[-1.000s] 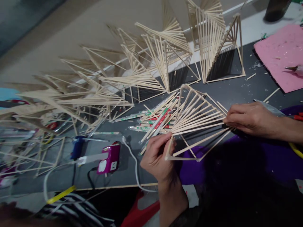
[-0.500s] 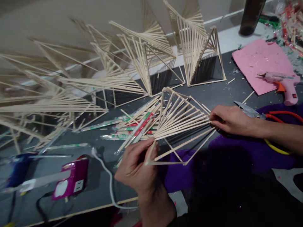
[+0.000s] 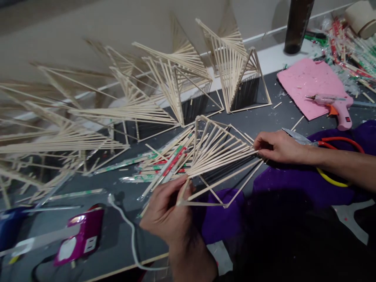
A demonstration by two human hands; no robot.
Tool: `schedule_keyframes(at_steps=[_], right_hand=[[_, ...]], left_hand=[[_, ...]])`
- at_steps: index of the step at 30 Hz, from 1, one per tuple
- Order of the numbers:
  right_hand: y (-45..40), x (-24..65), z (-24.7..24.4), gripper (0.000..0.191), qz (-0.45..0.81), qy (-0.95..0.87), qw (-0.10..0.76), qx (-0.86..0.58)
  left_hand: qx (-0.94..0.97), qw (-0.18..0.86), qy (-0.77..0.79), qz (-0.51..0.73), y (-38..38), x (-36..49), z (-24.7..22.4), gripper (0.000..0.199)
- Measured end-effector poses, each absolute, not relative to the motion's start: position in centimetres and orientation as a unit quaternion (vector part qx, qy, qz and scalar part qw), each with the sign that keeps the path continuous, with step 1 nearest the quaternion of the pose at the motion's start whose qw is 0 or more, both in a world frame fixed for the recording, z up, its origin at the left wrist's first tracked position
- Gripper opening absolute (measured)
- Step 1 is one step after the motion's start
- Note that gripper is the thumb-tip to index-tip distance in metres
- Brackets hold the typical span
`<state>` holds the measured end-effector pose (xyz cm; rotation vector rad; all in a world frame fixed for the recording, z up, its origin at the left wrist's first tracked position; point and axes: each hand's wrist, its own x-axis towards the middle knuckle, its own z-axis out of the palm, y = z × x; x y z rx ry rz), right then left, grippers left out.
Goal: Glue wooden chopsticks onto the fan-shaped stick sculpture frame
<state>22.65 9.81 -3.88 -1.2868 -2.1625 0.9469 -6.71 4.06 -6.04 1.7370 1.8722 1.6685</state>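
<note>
Between my hands is a frame of thin wooden sticks (image 3: 221,159), its sticks fanned out in a twisted row above a triangular base. My left hand (image 3: 170,211) pinches its near left corner, thumb and fingers closed round the sticks. At the opposite side, my right hand (image 3: 276,147) has thumb and forefinger pinched at the stick ends along the right edge. A loop-shaped gap shows between those fingers. Behind the frame lies a pile of loose sticks (image 3: 158,162), some in clear, red and green printed wrappers.
Several similar stick frames (image 3: 235,58) stand along the wall. A pink glue gun (image 3: 337,105) rests by a pink sheet (image 3: 311,82). Scissors (image 3: 340,141) lie beside my right wrist on purple cloth (image 3: 282,184). A magenta box (image 3: 80,235) and white cable (image 3: 126,219) are at left.
The whole view has shifted slightly, with things at right appearing further left. My right fingers have changed their curl, showing a gap between thumb and forefinger. My left hand keeps its hold.
</note>
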Motion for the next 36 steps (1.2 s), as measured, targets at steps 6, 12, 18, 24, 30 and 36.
schedule_keyframes(at_steps=[6, 12, 18, 24, 30, 36], right_hand=[[9.86, 22.88, -3.62, 0.015, 0.366, -0.762, 0.218, -0.487], [9.88, 22.83, -3.79, 0.012, 0.378, -0.758, 0.217, -0.485], [9.82, 22.80, -4.00, 0.010, 0.377, -0.764, 0.227, -0.472], [9.89, 22.74, -4.40, 0.012, 0.392, -0.763, 0.227, -0.461], [9.98, 22.56, -4.21, 0.014, 0.389, -0.763, 0.226, -0.464], [9.99, 22.55, -3.93, 0.014, 0.401, -0.760, 0.220, -0.461]], left_hand=[[0.573, 0.036, 0.591, 0.567, 4.16, -6.28, -5.70, 0.013], [0.566, 0.057, 0.573, 0.590, 4.09, -6.10, -5.64, 0.014], [0.539, 0.098, 0.599, 0.584, 3.71, -6.01, -5.86, 0.015], [0.515, 0.127, 0.624, 0.574, 3.37, -5.91, -5.96, 0.015], [0.499, 0.128, 0.629, 0.583, 3.40, -5.93, -6.15, 0.017], [0.479, 0.154, 0.635, 0.586, 3.46, -6.22, -6.60, 0.019]])
